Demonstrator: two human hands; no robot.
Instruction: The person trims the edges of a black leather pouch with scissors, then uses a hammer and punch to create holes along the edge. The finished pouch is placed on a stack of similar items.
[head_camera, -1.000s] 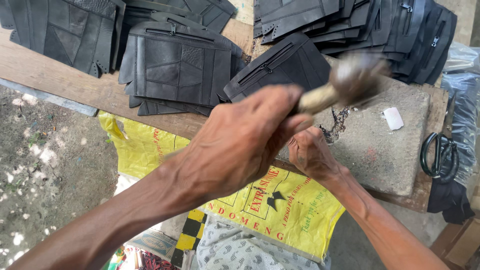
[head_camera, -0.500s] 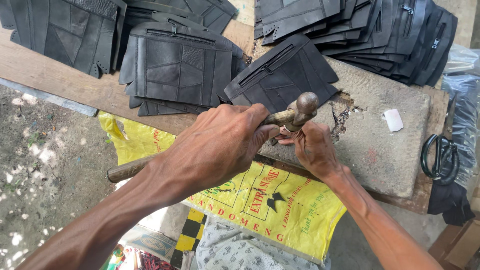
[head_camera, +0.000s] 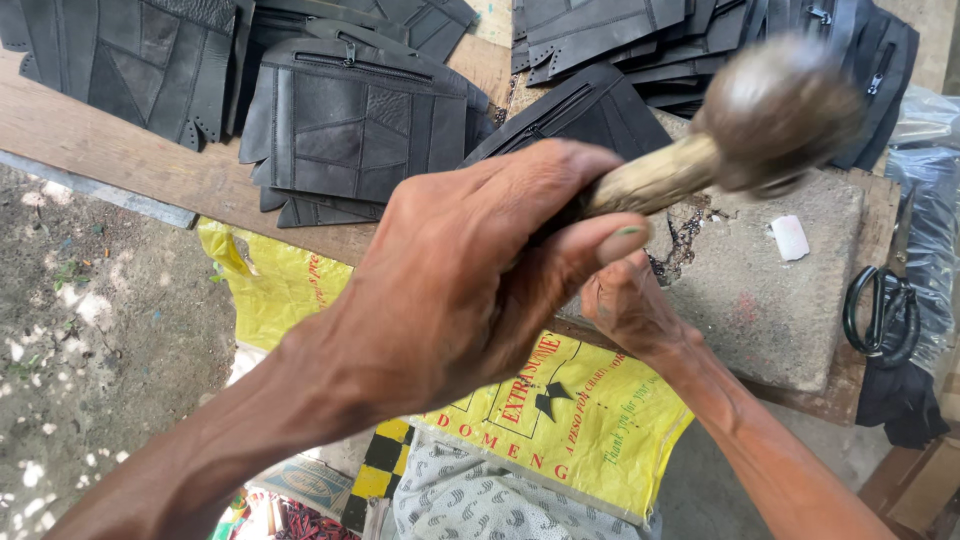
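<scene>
My left hand (head_camera: 470, 280) is closed round the pale wooden handle of a hammer (head_camera: 780, 110). Its rounded metal head is raised close to the camera and blurred. My right hand (head_camera: 625, 305) rests low on the near edge of a grey stone block (head_camera: 790, 310), its fingers hidden behind my left hand. A small dark chain-like bit (head_camera: 680, 235) lies on the block just beyond it. A black stitched leather piece (head_camera: 600, 110) lies over the block's far left corner.
Stacks of black leather panels (head_camera: 360, 120) cover a wooden board (head_camera: 150, 165). On the block lies a small white chip (head_camera: 790, 237). Black scissors (head_camera: 880, 310) lie at the right. A yellow printed sack (head_camera: 560, 410) hangs below, with bare ground (head_camera: 90, 330) at the left.
The hammer was up a second ago, came down onto the block beside my right hand, and is now lifted high again. My right hand has stayed in place.
</scene>
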